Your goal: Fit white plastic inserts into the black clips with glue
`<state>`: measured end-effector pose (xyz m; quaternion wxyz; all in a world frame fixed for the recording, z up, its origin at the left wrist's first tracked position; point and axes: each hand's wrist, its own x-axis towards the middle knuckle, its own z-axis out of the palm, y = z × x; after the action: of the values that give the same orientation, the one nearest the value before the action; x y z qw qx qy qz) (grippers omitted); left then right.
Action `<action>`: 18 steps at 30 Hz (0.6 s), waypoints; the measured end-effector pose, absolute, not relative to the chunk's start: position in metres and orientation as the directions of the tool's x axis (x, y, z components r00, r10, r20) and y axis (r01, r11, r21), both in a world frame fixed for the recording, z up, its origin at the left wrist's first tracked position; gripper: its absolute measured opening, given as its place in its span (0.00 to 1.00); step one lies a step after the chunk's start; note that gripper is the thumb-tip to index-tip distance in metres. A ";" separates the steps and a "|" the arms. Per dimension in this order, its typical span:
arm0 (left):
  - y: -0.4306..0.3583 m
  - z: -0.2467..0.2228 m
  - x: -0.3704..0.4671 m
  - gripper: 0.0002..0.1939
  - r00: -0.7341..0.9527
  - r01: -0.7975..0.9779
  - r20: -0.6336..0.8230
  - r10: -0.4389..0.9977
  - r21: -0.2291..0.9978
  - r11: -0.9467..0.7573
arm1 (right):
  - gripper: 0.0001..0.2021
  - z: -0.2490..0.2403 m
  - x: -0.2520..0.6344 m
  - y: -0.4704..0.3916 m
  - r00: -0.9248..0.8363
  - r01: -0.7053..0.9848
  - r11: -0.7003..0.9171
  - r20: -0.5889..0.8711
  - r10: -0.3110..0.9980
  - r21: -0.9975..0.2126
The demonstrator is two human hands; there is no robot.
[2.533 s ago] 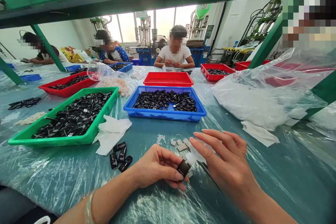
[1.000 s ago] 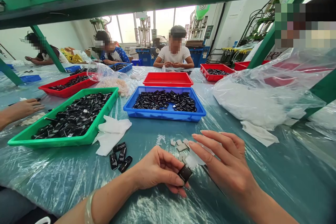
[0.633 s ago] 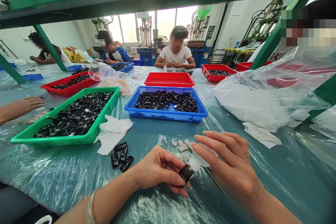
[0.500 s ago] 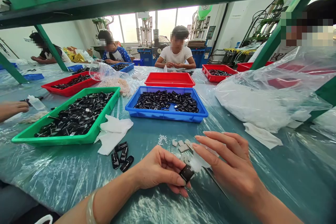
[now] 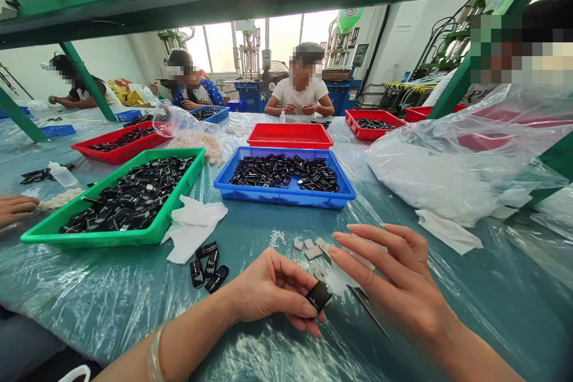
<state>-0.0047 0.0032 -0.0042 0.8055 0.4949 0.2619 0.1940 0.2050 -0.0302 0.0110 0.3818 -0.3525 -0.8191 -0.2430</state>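
My left hand [image 5: 277, 292] pinches a small black plastic piece [image 5: 319, 296] between thumb and fingers. To the right, my right hand [image 5: 394, 274] has its fingers stretched out and slightly apart, with the thumb hidden. Metal tweezers [image 5: 369, 311] run below its fingers, close to the index fingertip; a white scrap [image 5: 336, 279] covers their middle. I cannot tell whether the fingers touch them. Small pale pads [image 5: 313, 250] and tiny white bits [image 5: 277, 238] lie just beyond my hands. Several loose black pieces [image 5: 216, 279] rest left of my left wrist.
A green tray [image 5: 111, 241] and a blue tray [image 5: 282, 196], both with many black pieces, stand ahead. Behind is a red tray [image 5: 290, 135]. A clear plastic bag [image 5: 416, 161] bulges at right. A green shelf beam [image 5: 179, 9] crosses overhead. Co-workers sit around the table.
My hands and the black piece have stayed almost still. At the far left, a co-worker's hand has drawn back and down from the white bottle. The person opposite has turned their head.
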 end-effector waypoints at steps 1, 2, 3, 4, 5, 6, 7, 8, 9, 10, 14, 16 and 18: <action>0.003 -0.004 -0.005 0.08 0.788 -0.050 -0.232 0.571 0.900 0.434 | 0.12 0.011 0.205 -0.030 -0.463 0.764 0.630 0.799 0.385 0.139; 0.003 -0.004 -0.004 0.08 0.787 -0.045 -0.235 0.570 0.901 0.433 | 0.12 0.012 0.205 -0.031 -0.471 0.765 0.626 0.795 0.383 0.152; 0.003 -0.004 -0.004 0.08 0.786 -0.041 -0.238 0.571 0.901 0.431 | 0.12 0.013 0.205 -0.031 -0.482 0.766 0.621 0.788 0.384 0.166; 0.003 -0.004 -0.004 0.08 0.784 -0.038 -0.241 0.572 0.901 0.431 | 0.12 0.014 0.204 -0.031 -0.488 0.766 0.617 0.786 0.379 0.178; 0.003 -0.004 -0.004 0.09 0.783 -0.035 -0.243 0.573 0.902 0.430 | 0.12 0.014 0.204 -0.032 -0.493 0.768 0.613 0.784 0.377 0.188; 0.003 -0.004 -0.003 0.09 0.782 -0.033 -0.245 0.573 0.902 0.431 | 0.12 0.015 0.203 -0.032 -0.497 0.771 0.607 0.781 0.380 0.195; 0.003 -0.004 -0.003 0.09 0.782 -0.030 -0.248 0.572 0.902 0.432 | 0.12 0.014 0.202 -0.032 -0.494 0.774 0.601 0.783 0.378 0.198; 0.003 -0.004 -0.003 0.09 0.782 -0.024 -0.254 0.570 0.901 0.434 | 0.12 0.014 0.202 -0.032 -0.485 0.779 0.595 0.790 0.375 0.196; 0.002 -0.004 -0.002 0.09 0.782 -0.017 -0.261 0.566 0.899 0.438 | 0.12 0.013 0.201 -0.032 -0.480 0.783 0.592 0.793 0.375 0.194; 0.002 -0.004 -0.002 0.09 0.782 -0.011 -0.268 0.563 0.897 0.442 | 0.12 0.012 0.200 -0.032 -0.474 0.786 0.588 0.795 0.379 0.189; 0.001 -0.003 -0.002 0.09 0.777 0.000 -0.283 0.563 0.893 0.450 | 0.12 0.011 0.197 -0.032 -0.439 0.801 0.580 0.806 0.397 0.151; 0.001 -0.002 -0.001 0.09 0.774 -0.005 -0.283 0.566 0.892 0.453 | 0.11 0.011 0.197 -0.032 -0.420 0.802 0.583 0.816 0.396 0.129; 0.001 -0.002 -0.002 0.09 0.774 -0.014 -0.278 0.569 0.890 0.455 | 0.11 0.011 0.197 -0.031 -0.418 0.796 0.594 0.816 0.399 0.117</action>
<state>-0.0016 0.0011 -0.0023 0.8045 0.4897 0.2833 0.1811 0.1968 -0.0307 0.0109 0.3908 -0.3721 -0.8027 -0.2539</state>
